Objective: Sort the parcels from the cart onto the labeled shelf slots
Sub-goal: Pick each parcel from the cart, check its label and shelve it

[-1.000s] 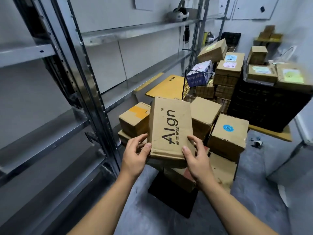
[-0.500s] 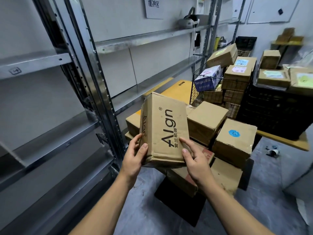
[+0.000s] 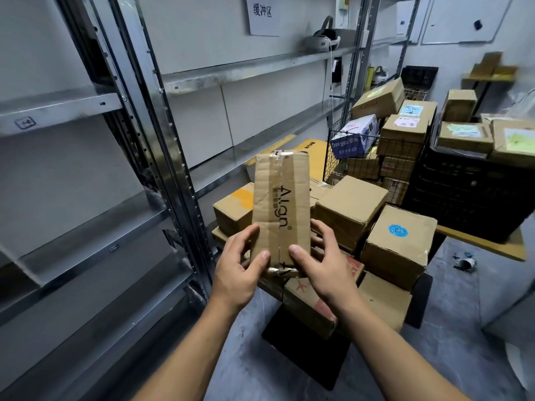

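I hold a flat brown cardboard parcel [image 3: 280,204] printed "Align" upright in front of me, its taped narrow side facing me. My left hand [image 3: 238,269] grips its lower left edge, thumb on the front. My right hand [image 3: 324,263] grips the lower right edge, thumb on the taped face. Behind and below it, several brown parcels [image 3: 350,211] lie stacked on a low cart [image 3: 307,342]; one carries a round blue sticker [image 3: 399,230]. The metal shelf rack [image 3: 162,134] stands to my left, with a small label [image 3: 25,122] on one shelf edge.
A wire basket [image 3: 373,157] full of parcels stands behind the cart, with a black crate stack [image 3: 469,192] topped by more boxes at right. A paper sign [image 3: 263,13] hangs on the wall above the shelves. Grey floor lies at lower right.
I have turned the parcel in my hands, so its taped narrow side now faces me instead of the broad printed face, and raised it slightly. My view has tilted up.
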The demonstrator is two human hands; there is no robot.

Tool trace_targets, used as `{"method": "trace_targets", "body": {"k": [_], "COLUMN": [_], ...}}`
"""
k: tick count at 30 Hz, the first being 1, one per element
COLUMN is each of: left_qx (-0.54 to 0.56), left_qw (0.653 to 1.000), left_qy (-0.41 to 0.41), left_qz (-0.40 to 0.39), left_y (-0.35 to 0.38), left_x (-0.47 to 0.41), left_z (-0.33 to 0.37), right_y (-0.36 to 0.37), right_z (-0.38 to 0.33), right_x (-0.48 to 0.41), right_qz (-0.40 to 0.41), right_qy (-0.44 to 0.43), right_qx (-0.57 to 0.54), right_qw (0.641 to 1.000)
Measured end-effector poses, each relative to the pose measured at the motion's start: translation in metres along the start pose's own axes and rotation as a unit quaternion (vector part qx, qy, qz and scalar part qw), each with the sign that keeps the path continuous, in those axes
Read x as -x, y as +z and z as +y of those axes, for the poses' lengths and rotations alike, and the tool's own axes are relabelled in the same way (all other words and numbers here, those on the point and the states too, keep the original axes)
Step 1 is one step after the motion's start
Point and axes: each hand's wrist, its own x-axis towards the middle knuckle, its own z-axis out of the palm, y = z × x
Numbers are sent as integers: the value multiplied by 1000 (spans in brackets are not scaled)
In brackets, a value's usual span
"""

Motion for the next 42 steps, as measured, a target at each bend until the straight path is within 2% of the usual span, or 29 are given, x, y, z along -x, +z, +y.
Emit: {"method": "trace_targets", "body": {"k": [4,9,12,14,17,20,22,23,27,35,42], "left_qx": [85,-30,10,45,19,-10,-32,-43,-95,-169,-201], "left_qw": [996,997,993,990,992,995,996,996,992,978,967], "left_qy": [-28,-54,-116,-135,-119,-84,-66,-61,-38,-19,-59], "left_qz": [-1,43,29,16,37,52,56,59,73,121,147], "left_y": [-6,-12,-19,-24,-33,-41,-48,-52,-67,-97,-123], "left_x": [-3,-8,-6,-2,5,10,14,16,29,55,75], "left_z": [4,-5,-15,-18,-20,-19,-16,-15,-13,-23,-32], "right_y": [-6,-1,3,4,6,7,9,10,20,64,108], "right_z": [0,7,11,15,18,20,16,14,3,3,3], "right_x": [-2,0,4,4,4,3,4,4,3,12,12], "right_qz": [25,22,4,-7,-2,23,22,13,-34,-145,-192], "right_qy": [15,69,80,78,52,-52,-104,-110,-89,-29,-4], "right_qx": [-114,-269,-287,-277,-225,-52,64,84,97,39,16], "right_qw": [993,960,955,958,973,997,992,990,991,988,981]}}
